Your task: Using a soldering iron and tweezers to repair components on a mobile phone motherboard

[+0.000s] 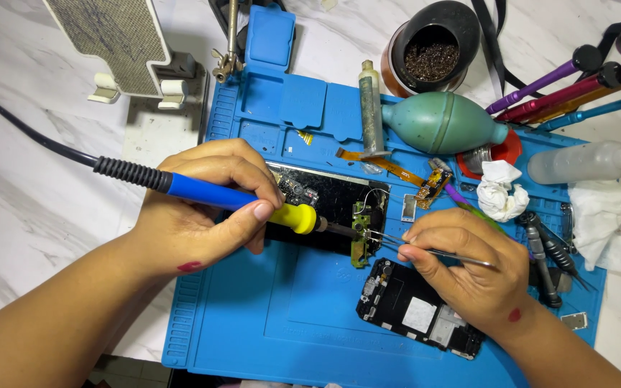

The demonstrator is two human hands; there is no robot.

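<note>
At centre of frame, on blue work mat (253,316), your left hand (203,212) grasps soldering iron (253,202) by blue-and-yellow handle, tip on small green circuit board (361,233) at edge of opened phone (325,208). Your right hand (465,262) pinches metal tweezers (433,250), points touching same board. Second dark phone frame (418,309) lies just below, lower right of centre. Green rubber blower (443,122) and dark pot of brass wool (431,47) sit upper right; crumpled tissue (501,194) near right edge.
</note>
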